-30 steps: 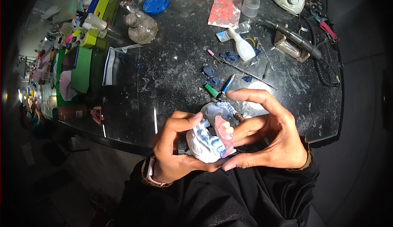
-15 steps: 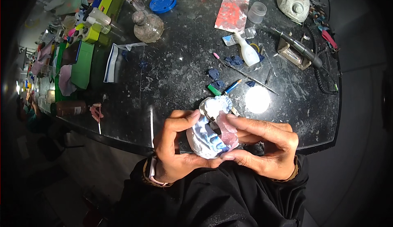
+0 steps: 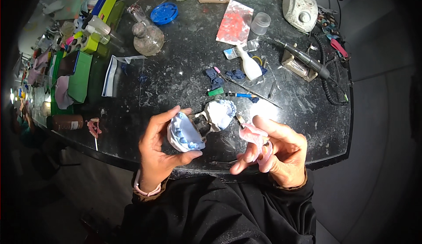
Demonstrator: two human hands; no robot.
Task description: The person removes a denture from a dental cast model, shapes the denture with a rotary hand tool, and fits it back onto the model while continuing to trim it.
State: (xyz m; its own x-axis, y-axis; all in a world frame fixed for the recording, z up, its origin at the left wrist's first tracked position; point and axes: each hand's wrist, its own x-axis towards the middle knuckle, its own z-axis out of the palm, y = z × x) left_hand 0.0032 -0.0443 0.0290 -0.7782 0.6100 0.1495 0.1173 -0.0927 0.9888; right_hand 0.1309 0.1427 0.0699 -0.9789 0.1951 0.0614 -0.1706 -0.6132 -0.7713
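My left hand (image 3: 154, 149) is closed around a white and bluish plaster dental cast (image 3: 187, 132), thumb at its near edge and fingers at its far side. A second plaster cast (image 3: 220, 114) with blue-tinted teeth lies open beside it, joined by a dark hinge piece (image 3: 202, 124). To the right, apart from the casts, my right hand (image 3: 288, 158) grips a thin pink denture base (image 3: 253, 135) between thumb and fingers. Beyond the casts lie a blue pencil-like stick (image 3: 238, 95), a green block (image 3: 216, 91) and a thin metal tool (image 3: 255, 92).
A white squeeze bottle (image 3: 250, 66), dark blue scraps (image 3: 214, 79) and a handpiece on its rest (image 3: 310, 61) occupy the right side. Farther left stand a glass burner (image 3: 148, 40), a blue lid (image 3: 164, 13) and a green box (image 3: 81, 79). A brown jar (image 3: 66, 122) sits near the left edge.
My right hand has lifted the pink denture base off the cast and moved it right. My left hand has shifted left with the cast, and the two casts now lie spread wider.
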